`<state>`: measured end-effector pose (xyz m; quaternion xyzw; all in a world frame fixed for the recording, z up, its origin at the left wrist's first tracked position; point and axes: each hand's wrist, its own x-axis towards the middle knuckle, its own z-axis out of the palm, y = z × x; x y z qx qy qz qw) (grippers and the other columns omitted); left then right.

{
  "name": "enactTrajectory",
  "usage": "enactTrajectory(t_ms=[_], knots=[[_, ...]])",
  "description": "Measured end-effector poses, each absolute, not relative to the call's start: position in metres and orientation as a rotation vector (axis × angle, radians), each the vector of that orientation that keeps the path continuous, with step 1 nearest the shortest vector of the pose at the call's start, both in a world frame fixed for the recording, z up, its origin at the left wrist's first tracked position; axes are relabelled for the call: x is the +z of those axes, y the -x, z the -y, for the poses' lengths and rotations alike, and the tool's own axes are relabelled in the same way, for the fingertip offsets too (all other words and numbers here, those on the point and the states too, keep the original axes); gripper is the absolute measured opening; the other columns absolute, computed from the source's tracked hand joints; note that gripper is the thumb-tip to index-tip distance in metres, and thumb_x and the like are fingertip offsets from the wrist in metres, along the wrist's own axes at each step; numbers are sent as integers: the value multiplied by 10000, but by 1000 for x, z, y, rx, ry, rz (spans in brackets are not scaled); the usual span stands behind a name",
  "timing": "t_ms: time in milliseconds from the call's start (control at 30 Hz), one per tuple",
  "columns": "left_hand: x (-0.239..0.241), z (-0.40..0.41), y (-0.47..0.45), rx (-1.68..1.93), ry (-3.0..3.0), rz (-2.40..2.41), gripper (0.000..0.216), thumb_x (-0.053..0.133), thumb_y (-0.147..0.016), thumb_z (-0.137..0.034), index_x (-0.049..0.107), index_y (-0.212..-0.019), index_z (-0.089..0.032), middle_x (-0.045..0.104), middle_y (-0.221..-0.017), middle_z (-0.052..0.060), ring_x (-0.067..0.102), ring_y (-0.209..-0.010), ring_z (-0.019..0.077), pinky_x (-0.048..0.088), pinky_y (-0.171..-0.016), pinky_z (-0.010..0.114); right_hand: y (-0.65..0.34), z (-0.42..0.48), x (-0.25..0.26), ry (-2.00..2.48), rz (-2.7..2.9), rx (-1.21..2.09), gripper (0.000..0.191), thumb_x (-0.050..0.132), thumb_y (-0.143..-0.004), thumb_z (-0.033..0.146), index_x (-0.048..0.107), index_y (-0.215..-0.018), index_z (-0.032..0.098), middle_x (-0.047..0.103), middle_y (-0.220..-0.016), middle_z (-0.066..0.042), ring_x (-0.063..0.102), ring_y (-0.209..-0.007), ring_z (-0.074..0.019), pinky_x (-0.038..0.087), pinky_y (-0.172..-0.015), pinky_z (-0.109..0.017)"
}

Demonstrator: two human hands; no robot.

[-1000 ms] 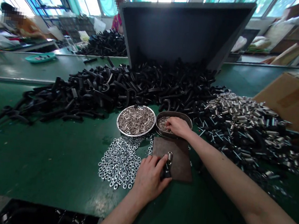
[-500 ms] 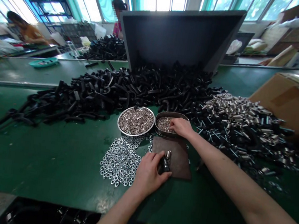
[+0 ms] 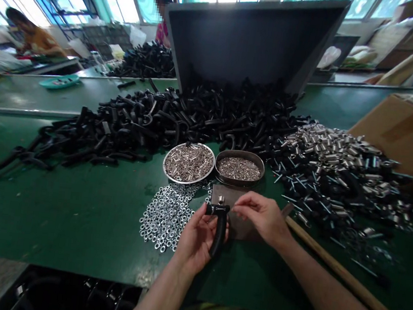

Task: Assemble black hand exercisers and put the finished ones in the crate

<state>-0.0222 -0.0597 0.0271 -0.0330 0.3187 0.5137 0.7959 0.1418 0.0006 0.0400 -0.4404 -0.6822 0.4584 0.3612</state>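
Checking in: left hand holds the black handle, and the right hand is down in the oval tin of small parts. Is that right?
Not quite. The left hand does hold the black handle, but the right hand is not in the oval tin: it is raised beside the handle's top end, fingertips pinched together. The head view shows this.
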Motion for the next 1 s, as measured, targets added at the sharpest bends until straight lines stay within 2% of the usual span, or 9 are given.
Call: enactTrajectory(t_ms=[200, 367, 467, 533, 600, 700, 767, 900, 1000], knots=[[33, 63, 16, 1109, 101, -622, 310, 477, -887, -369, 592, -925, -83, 653, -728, 82, 645, -662, 169, 546, -741, 364, -133, 7, 36, 1118, 1879, 1009, 83, 639, -755, 185, 615, -676, 184, 625, -707, 10, 579, -695, -131, 428, -661, -249], [21, 63, 17, 1111, 25, -637, 319, 544, -849, -389, 618, -930, -89, 656, -745, 74, 612, -612, 126, 524, -674, 275, -133, 4, 36, 1135, 1836, 1171, 81, 623, -758, 215, 590, -693, 178, 611, -709, 5, 581, -693, -139, 442, -657, -255], [16, 60, 25, 1070, -184, -720, 364, 620, -789, -392, 633, -1025, -114, 671, -814, 79, 616, -660, 130, 502, -657, 253, -141, 0, 33, 1110, 1875, 1228, 84, 622, -761, 231, 580, -817, 185, 601, -738, 8, 585, -691, -141, 461, -623, -248], [16, 54, 30, 1030, -426, -787, 420, 673, -733, -366, 634, -1077, -126, 679, -916, 93, 630, -765, 164, 496, -712, 278, -150, -6, 29, 1033, 2108, 1024, 149, 600, -791, 216, 596, -939, 199, 614, -790, -3, 586, -719, -141, 460, -631, -247], [19, 47, 34, 970, -723, -888, 485, 721, -676, -337, 632, -1110, -140, 673, -1022, 95, 619, -916, 212, 475, -822, 323, -159, -14, 22, 873, 2412, 594, 186, 558, -834, 203, 615, -1011, 212, 638, -838, -26, 589, -751, -148, 444, -644, -257], [21, 38, 32, 865, -1239, -1153, 603, 774, -610, -356, 613, -1163, -177, 646, -1118, 84, 562, -1056, 258, 408, -951, 389, -169, -25, 9, 562, 2644, -120, 215, 453, -892, 167, 639, -1000, 173, 649, -771, -50, 573, -675, -149, 396, -582, -271], [17, 36, 28, 793, -1610, -1319, 661, 780, -596, -390, 590, -1194, -182, 634, -1123, 90, 542, -1059, 274, 403, -952, 421, -172, -28, 2, 417, 2669, -389, 268, 384, -910, 129, 648, -952, 137, 627, -672, -46, 536, -588, -141, 360, -535, -283], [6, 44, 20, 615, -2146, -1453, 662, 747, -639, -352, 530, -1241, -184, 619, -1094, 94, 520, -1019, 284, 413, -911, 457, -179, -21, 2, 393, 2756, -473, 283, 364, -920, 119, 638, -991, 125, 642, -706, -58, 548, -630, -144, 367, -556, -286], [0, 51, 18, 580, -2234, -1504, 662, 732, -666, -339, 483, -1265, -208, 606, -1128, 83, 514, -1025, 279, 413, -896, 455, -200, -5, 9, 772, 2770, -420, 260, 402, -915, 153, 609, -1073, 154, 659, -839, -74, 577, -732, -166, 393, -593, -279]])
